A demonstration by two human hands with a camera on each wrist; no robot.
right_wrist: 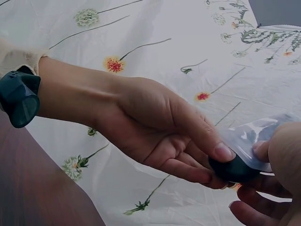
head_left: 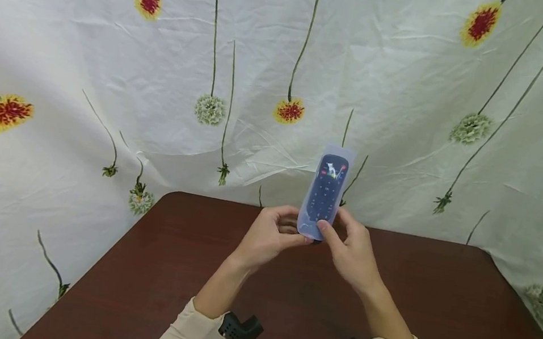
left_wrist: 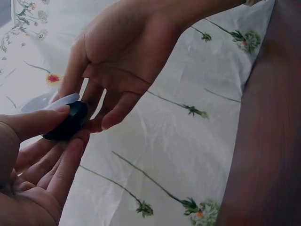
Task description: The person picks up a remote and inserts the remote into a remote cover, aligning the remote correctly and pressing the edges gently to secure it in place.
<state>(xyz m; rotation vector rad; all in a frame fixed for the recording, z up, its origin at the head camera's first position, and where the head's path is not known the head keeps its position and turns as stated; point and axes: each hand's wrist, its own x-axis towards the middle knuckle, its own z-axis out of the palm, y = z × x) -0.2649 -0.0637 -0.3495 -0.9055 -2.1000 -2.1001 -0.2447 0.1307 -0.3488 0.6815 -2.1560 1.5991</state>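
Cream sleeves (head_left: 195,334): two, nearest the camera.
Black wrist devices (head_left: 241,329): two, one at each cuff.
Left hand (head_left: 270,235): grip pinching the covered remote's lower end, thumb on top, fingers beneath.
Right hand (head_left: 350,251): grip pinching the same end from the other side, thumb on the front near the bottom.
Clear cover (head_left: 341,152): one, thin, translucent, over the remote's face and reaching past its upper end; how far it wraps the back, cannot tell.
Remote control (head_left: 328,188): one, dark, buttons facing the camera, raised off the bench between both hands.
Slip hazard: both grips sit at the lower end, so the unsupported upper end could tip if either pinch loosens; smooth plastic would likely make this worse.
Cover hazard: uneven thumb pressure could skew or crease the film.
Bench (head_left: 160,269): red-brown, rounded far corners, below the hands.
Flowered cloth (head_left: 267,48): pale, wrinkled, hung behind the bench.
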